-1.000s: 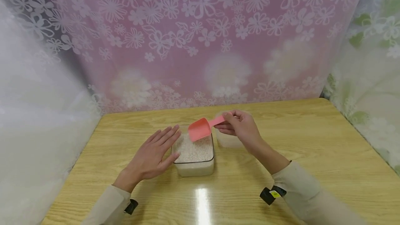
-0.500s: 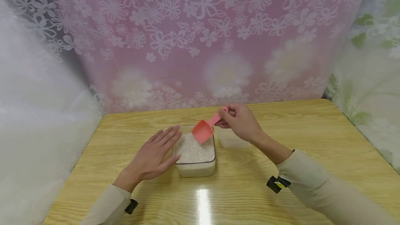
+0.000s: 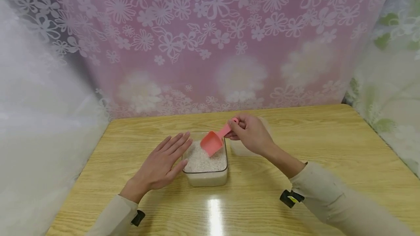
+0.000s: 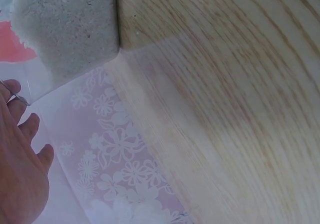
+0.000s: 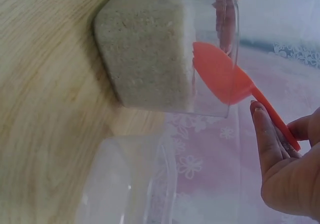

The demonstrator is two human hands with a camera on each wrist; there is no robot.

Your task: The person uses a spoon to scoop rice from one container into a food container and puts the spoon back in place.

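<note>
A pink scoop [image 3: 211,143] is gripped by its handle in my right hand [image 3: 254,134], thumb on top and fingers beneath. Its tip meets the surface of the rice [image 5: 150,49] that fills much of a clear square container [image 3: 208,180]. In the right wrist view the scoop [image 5: 220,74] slants down inside the container's rim. My left hand [image 3: 160,165] rests with straight, spread fingers at the container's left side, fingertips at the rim. The left wrist view shows part of that hand [image 4: 22,159] beside the clear wall.
Right of the rice container stands a second, translucent plastic container [image 5: 125,179], partly hidden under my right hand in the head view. Both are on a wood-grain table [image 3: 262,199]. A pink floral curtain [image 3: 197,65] hangs behind the table, with pale sheets at both sides.
My right hand first tilts the scoop more steeply and then lowers it, so the tip goes from above the rice down to its surface. The left hand stays at the container's side.
</note>
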